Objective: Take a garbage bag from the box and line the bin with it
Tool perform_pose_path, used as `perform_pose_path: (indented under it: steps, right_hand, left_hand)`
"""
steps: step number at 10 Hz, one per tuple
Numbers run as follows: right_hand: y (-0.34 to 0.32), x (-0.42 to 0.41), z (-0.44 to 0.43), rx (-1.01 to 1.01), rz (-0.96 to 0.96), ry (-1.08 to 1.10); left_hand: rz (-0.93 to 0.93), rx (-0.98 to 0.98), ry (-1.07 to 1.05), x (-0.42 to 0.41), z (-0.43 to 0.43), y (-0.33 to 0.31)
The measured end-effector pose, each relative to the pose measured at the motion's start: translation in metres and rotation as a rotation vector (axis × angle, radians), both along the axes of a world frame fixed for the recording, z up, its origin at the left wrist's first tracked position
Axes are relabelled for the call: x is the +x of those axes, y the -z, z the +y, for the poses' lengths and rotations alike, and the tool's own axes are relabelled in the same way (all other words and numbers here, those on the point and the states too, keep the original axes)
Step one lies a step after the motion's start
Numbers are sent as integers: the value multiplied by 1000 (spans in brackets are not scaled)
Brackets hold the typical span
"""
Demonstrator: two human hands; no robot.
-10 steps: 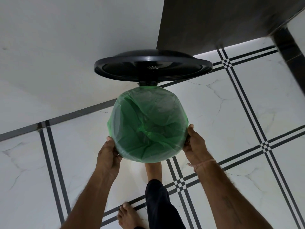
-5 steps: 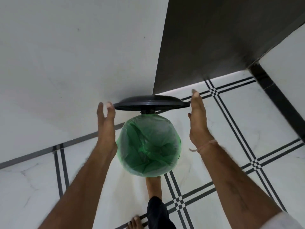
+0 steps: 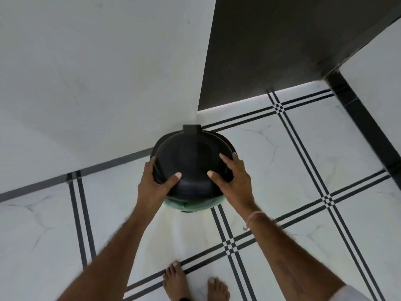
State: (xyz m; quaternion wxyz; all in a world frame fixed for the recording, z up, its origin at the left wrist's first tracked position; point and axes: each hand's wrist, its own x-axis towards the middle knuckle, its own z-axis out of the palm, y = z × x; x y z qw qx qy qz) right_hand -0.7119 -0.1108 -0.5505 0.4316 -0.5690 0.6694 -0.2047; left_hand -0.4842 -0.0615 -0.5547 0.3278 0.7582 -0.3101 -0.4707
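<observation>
A round black bin stands on the floor against the white wall, and its black lid [image 3: 192,157] lies down over the opening. A strip of green garbage bag [image 3: 193,205] shows below the lid's near edge, folded over the rim. My left hand [image 3: 155,181] grips the lid's left edge, thumb on top. My right hand [image 3: 233,179] rests on the lid's right side, fingers spread and thumb on top. The box of bags is not in view.
The bin sits at a white wall [image 3: 97,83], just left of a dark panel [image 3: 282,51]. The floor [image 3: 293,170] is white marble with black double lines. My two bare feet [image 3: 195,283] stand close in front of the bin.
The lid was upright with the green-lined opening showing; it now lies shut over the bin. Both hands moved from the bin's sides onto the lid, and my foot came back from the bin.
</observation>
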Motion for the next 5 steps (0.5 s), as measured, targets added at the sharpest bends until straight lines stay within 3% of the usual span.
perform_pose_path:
  steps: [2, 3, 5]
  right_hand:
    - [75, -8, 42, -67, 229, -209]
    - [83, -6, 44, -105, 264, -242]
    - [0, -16, 47, -58, 232, -273]
  left_hand:
    - [-219, -39, 91, -27, 37, 72]
    - [-271, -71, 80, -32, 43, 79]
    - [-375, -1, 192, -34, 58, 4]
